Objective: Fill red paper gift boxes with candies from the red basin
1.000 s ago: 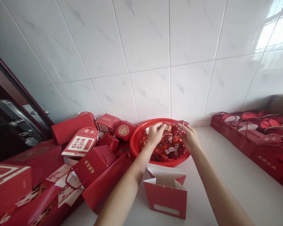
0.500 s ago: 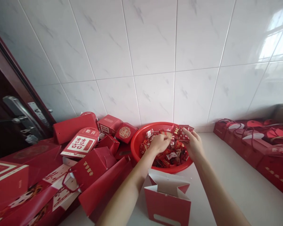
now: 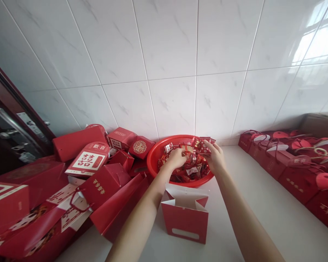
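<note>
A round red plastic basket (image 3: 153,160) holds many small wrapped candies (image 3: 192,170) in red and white. Inside it, my left hand (image 3: 176,159) has its fingers closed at the candies; what is between the fingertips is too small to name. At the basket's right rim, my right hand (image 3: 214,156) grips red candy packets (image 3: 200,145), which it holds over the basket. Between my forearms, in front of the basket, a red paper box (image 3: 184,222) stands upright with its white-lined top open.
Red boxes (image 3: 89,160) and bags (image 3: 101,187) are heaped on the left, near a dark door with a metal handle (image 3: 9,127). Rows of red gift boxes with cord handles (image 3: 287,163) line the right. A tiled wall (image 3: 172,105) rises behind.
The camera view has shifted a little, so everything sits slightly further left and higher. My left hand's fingers have moved slightly among the candies. My right hand still grips the packets.
</note>
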Demonstrator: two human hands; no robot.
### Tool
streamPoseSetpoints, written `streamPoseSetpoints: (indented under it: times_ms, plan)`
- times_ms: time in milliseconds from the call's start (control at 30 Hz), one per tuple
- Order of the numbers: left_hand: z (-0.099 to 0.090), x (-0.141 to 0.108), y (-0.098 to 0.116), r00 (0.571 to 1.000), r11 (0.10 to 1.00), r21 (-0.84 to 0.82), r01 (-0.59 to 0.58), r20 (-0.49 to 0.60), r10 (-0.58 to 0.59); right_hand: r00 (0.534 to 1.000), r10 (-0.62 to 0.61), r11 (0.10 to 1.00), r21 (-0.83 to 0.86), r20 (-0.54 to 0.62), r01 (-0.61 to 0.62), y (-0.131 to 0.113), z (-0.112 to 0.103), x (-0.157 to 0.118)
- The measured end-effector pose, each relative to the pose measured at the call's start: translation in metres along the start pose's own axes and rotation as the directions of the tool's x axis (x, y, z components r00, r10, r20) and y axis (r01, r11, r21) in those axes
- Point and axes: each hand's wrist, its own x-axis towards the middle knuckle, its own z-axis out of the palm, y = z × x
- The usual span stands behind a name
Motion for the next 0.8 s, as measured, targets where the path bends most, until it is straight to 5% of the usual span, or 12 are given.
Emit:
streamPoseSetpoints:
  times_ms: [100,300,600,800]
  plan:
    - [-0.002,0.0,0.007,0.997,0.969,-0.24,-0.057,-0.069,0.042,1.0,-0.002,1.0,0.003,0.003,0.002,0.0,0.0,0.0]
    - [-0.017,-0.017,0.013,0.985,0.696,-0.709,-0.114,-0.17,-0.012,1.0,-0.008,1.0,-0.016,0.0,0.008,-0.002,-0.001,0.0]
    - [-0.052,-0.068,0.037,0.96,0.609,-0.762,-0.22,-0.28,-0.003,0.938,-0.042,0.976,-0.185,0.345,0.112,-0.039,0.029,-0.041]
    - [-0.051,-0.095,0.054,0.901,0.637,-0.695,-0.334,-0.435,-0.002,0.907,-0.107,0.936,-0.266,0.408,0.23,-0.053,0.043,-0.072]
